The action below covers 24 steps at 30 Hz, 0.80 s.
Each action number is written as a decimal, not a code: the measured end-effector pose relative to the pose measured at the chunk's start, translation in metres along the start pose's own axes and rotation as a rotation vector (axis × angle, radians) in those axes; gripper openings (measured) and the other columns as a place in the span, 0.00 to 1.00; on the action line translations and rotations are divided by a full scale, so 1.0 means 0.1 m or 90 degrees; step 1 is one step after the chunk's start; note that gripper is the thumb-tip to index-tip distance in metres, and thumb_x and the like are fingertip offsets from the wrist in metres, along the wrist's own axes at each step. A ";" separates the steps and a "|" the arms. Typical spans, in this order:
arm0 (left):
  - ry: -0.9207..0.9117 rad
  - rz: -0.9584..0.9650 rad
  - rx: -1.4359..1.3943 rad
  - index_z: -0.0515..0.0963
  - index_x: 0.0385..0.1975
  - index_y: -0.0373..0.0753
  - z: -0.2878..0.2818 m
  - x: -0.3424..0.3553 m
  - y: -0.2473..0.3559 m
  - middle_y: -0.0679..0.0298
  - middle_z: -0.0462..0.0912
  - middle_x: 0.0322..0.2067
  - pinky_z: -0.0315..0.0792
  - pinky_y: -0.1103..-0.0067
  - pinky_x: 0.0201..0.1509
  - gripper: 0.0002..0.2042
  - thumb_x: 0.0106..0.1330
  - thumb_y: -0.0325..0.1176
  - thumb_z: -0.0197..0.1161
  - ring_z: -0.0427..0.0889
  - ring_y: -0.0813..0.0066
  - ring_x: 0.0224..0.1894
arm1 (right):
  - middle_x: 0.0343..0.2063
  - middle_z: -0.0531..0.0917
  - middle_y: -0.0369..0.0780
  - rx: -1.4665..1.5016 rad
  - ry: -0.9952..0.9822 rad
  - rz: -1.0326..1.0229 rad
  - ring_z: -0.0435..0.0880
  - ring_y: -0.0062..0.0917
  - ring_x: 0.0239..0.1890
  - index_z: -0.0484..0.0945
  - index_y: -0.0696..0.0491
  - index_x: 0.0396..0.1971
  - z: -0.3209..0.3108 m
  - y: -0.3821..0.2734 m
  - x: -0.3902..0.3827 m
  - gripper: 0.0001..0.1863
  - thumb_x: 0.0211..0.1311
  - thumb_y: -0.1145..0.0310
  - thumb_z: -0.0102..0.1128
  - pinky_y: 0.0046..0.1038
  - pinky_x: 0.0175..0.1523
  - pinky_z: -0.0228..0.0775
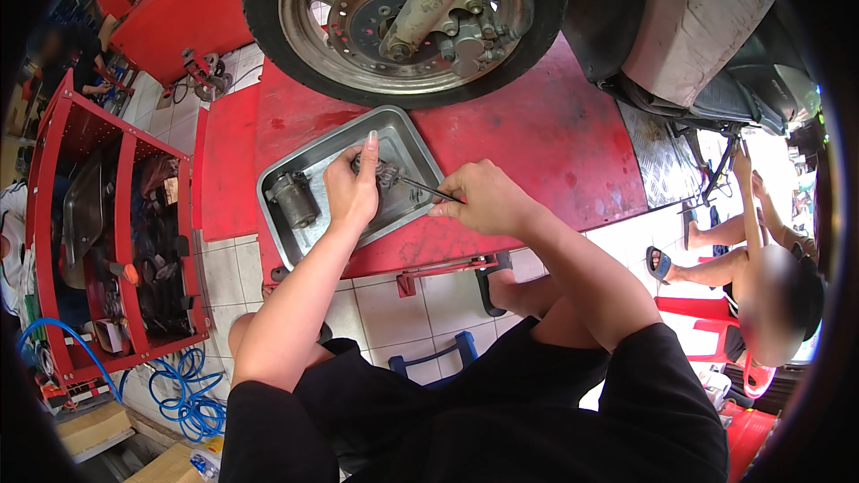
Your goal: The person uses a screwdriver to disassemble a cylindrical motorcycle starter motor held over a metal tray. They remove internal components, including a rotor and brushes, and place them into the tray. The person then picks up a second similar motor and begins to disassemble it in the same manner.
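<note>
Centrally, a small metal part (387, 173) lies above the metal tray (309, 159), clasped by your left hand (352, 186), while your right hand (483, 199) pinches a slender dark tool (428, 189) running toward it. Inside the tray, left of your hands, rests a grey metal cylinder (293, 200). Beneath extends the red platform (564, 139); a motorcycle wheel (394, 89) blocks the far side.

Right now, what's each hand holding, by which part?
The left hand holds a metal part, grip hidden; the right hand, a thin tool by its right end.
</note>
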<state>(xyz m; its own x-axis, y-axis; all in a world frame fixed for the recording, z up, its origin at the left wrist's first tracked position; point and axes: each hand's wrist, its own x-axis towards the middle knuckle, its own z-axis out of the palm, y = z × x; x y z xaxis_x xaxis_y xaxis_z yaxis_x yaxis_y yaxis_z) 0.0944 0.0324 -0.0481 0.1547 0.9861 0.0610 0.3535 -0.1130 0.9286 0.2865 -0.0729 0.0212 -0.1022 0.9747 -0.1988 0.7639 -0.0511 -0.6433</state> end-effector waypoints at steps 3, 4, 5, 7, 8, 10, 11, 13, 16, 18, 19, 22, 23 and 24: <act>-0.011 0.004 0.019 0.83 0.38 0.25 -0.01 -0.01 0.00 0.47 0.85 0.26 0.74 0.68 0.43 0.33 0.69 0.59 0.58 0.85 0.57 0.34 | 0.26 0.85 0.48 0.009 -0.089 0.056 0.86 0.43 0.33 0.83 0.62 0.32 -0.02 -0.02 0.02 0.14 0.56 0.65 0.69 0.38 0.41 0.76; -0.017 0.008 0.030 0.83 0.38 0.25 -0.01 -0.01 0.00 0.47 0.85 0.26 0.74 0.68 0.43 0.32 0.69 0.59 0.59 0.85 0.57 0.34 | 0.27 0.86 0.48 0.011 -0.114 0.072 0.86 0.42 0.33 0.82 0.63 0.32 -0.02 -0.01 0.03 0.14 0.57 0.66 0.68 0.37 0.41 0.76; -0.021 -0.001 0.024 0.83 0.38 0.25 0.00 -0.02 0.02 0.47 0.85 0.26 0.75 0.68 0.43 0.32 0.69 0.59 0.59 0.85 0.57 0.34 | 0.26 0.86 0.48 0.006 -0.121 0.039 0.86 0.42 0.33 0.81 0.64 0.32 -0.01 0.05 0.03 0.13 0.56 0.68 0.67 0.37 0.41 0.76; -0.029 -0.020 0.010 0.83 0.38 0.25 0.01 -0.02 0.04 0.46 0.84 0.26 0.75 0.67 0.43 0.32 0.68 0.59 0.59 0.85 0.57 0.33 | 0.25 0.86 0.47 -0.005 -0.134 -0.028 0.87 0.41 0.33 0.80 0.65 0.31 0.02 0.20 0.02 0.11 0.55 0.71 0.65 0.37 0.41 0.76; -0.028 -0.013 0.013 0.83 0.38 0.25 0.01 -0.02 0.03 0.46 0.84 0.26 0.75 0.67 0.43 0.32 0.68 0.59 0.59 0.85 0.57 0.34 | 0.25 0.86 0.47 0.002 -0.149 -0.021 0.87 0.41 0.33 0.80 0.64 0.32 0.00 0.18 0.03 0.10 0.54 0.72 0.66 0.37 0.42 0.76; -0.027 0.001 0.017 0.83 0.39 0.24 0.01 -0.02 0.01 0.45 0.84 0.26 0.75 0.67 0.44 0.32 0.68 0.58 0.60 0.85 0.56 0.34 | 0.25 0.86 0.47 0.016 -0.178 -0.006 0.87 0.42 0.34 0.82 0.64 0.34 -0.06 0.11 0.02 0.11 0.51 0.75 0.67 0.37 0.42 0.77; -0.024 0.014 0.028 0.83 0.39 0.24 0.01 -0.03 0.01 0.45 0.84 0.26 0.75 0.67 0.44 0.32 0.68 0.58 0.60 0.86 0.56 0.34 | 0.26 0.86 0.48 0.006 -0.153 0.006 0.87 0.42 0.34 0.82 0.64 0.36 -0.10 0.05 0.01 0.13 0.49 0.75 0.69 0.37 0.42 0.77; -0.017 0.039 0.050 0.83 0.39 0.24 0.01 -0.04 0.01 0.44 0.84 0.26 0.75 0.67 0.45 0.32 0.67 0.58 0.60 0.86 0.54 0.35 | 0.27 0.86 0.49 -0.013 -0.103 0.029 0.87 0.43 0.35 0.83 0.64 0.39 -0.15 -0.06 -0.03 0.17 0.46 0.75 0.72 0.37 0.43 0.77; -0.030 0.034 0.059 0.83 0.39 0.24 0.04 -0.04 0.02 0.43 0.84 0.27 0.75 0.67 0.46 0.32 0.67 0.58 0.61 0.86 0.53 0.36 | 0.26 0.84 0.51 -0.046 0.010 -0.008 0.85 0.44 0.32 0.83 0.63 0.42 -0.06 0.06 -0.05 0.22 0.43 0.74 0.76 0.37 0.40 0.75; -0.022 0.041 0.067 0.83 0.39 0.25 0.06 -0.03 -0.03 0.43 0.85 0.28 0.75 0.66 0.46 0.32 0.67 0.58 0.60 0.86 0.52 0.37 | 0.26 0.83 0.52 -0.036 0.033 -0.033 0.85 0.44 0.32 0.84 0.62 0.41 -0.03 0.12 -0.02 0.21 0.46 0.71 0.76 0.37 0.40 0.75; -0.018 0.045 0.071 0.83 0.39 0.25 0.06 -0.02 -0.06 0.42 0.85 0.28 0.75 0.66 0.46 0.32 0.67 0.58 0.60 0.86 0.52 0.37 | 0.26 0.83 0.53 -0.031 0.044 -0.045 0.84 0.44 0.31 0.84 0.62 0.41 -0.04 0.13 -0.01 0.20 0.47 0.70 0.76 0.36 0.39 0.74; -0.039 -0.016 0.033 0.83 0.40 0.25 0.03 -0.02 0.00 0.43 0.85 0.28 0.75 0.66 0.47 0.32 0.68 0.58 0.60 0.86 0.52 0.37 | 0.25 0.83 0.52 -0.001 -0.017 -0.072 0.85 0.44 0.32 0.83 0.61 0.41 -0.10 0.04 0.01 0.16 0.54 0.69 0.71 0.37 0.41 0.75; -0.034 -0.015 0.032 0.83 0.40 0.26 0.03 -0.02 0.01 0.44 0.85 0.28 0.75 0.66 0.47 0.32 0.68 0.59 0.60 0.86 0.52 0.37 | 0.25 0.83 0.52 0.019 -0.034 -0.042 0.85 0.44 0.33 0.83 0.62 0.40 -0.10 0.02 0.01 0.15 0.56 0.70 0.68 0.36 0.41 0.75; -0.028 -0.014 0.032 0.83 0.40 0.26 0.03 -0.02 0.02 0.44 0.85 0.28 0.75 0.66 0.47 0.32 0.68 0.59 0.60 0.86 0.53 0.37 | 0.25 0.83 0.51 0.039 -0.051 -0.013 0.86 0.44 0.33 0.83 0.62 0.40 -0.09 0.00 0.01 0.14 0.57 0.70 0.66 0.36 0.42 0.76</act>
<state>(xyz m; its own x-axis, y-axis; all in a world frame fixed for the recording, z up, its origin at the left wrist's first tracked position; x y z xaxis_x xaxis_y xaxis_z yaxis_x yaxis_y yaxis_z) 0.0973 0.0304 -0.0471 0.1861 0.9822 0.0234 0.4035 -0.0981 0.9097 0.2921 -0.0698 0.0278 -0.1695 0.9552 -0.2425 0.7207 -0.0477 -0.6916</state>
